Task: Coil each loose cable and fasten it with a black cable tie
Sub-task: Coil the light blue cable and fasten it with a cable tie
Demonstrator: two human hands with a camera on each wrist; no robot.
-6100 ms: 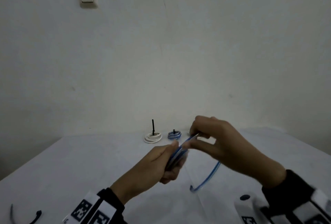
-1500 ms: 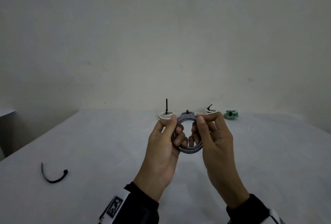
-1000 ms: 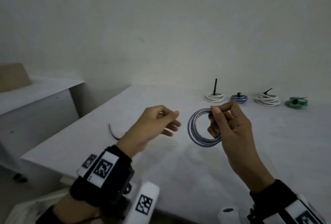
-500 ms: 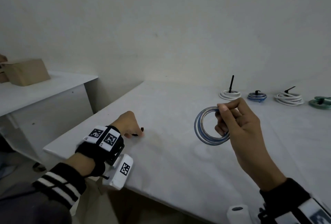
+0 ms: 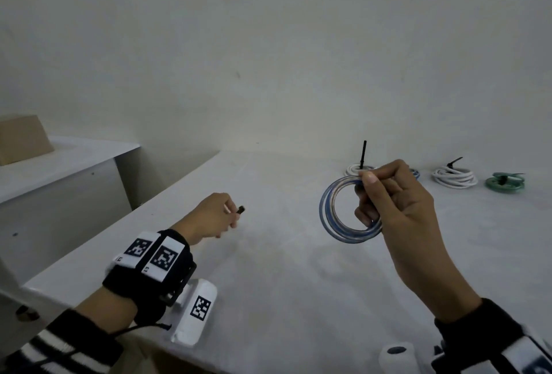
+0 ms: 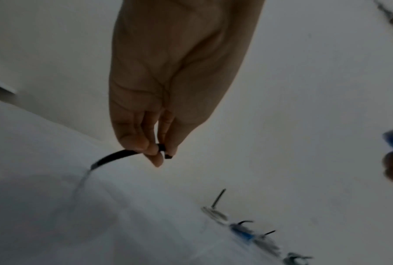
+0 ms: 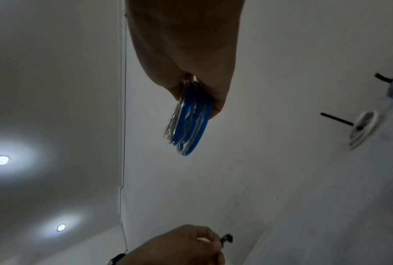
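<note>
A coiled blue and clear cable (image 5: 330, 215) (image 7: 186, 122) hangs upright above the white table (image 5: 298, 284). My right hand (image 5: 388, 200) pinches its top with thumb and fingers. To the left, my left hand (image 5: 215, 218) (image 6: 154, 150) is lifted above the table and pinches a black cable tie (image 5: 240, 210) (image 6: 116, 156) near its head. The tie's strap curves off to the left in the left wrist view; in the head view only its head shows past the fingers.
Along the table's far edge lie tied coils: a white one (image 5: 357, 169) with an upright tie tail, a blue one (image 5: 415, 173) mostly behind my right hand, another white one (image 5: 454, 176), and a green one (image 5: 504, 183). A lower white cabinet (image 5: 59, 170) with a cardboard box (image 5: 21, 137) stands to the left.
My left hand let go of the coil, reached left to the tie on the table, and has now lifted it and moved it rightward. The right hand keeps holding the coil.
</note>
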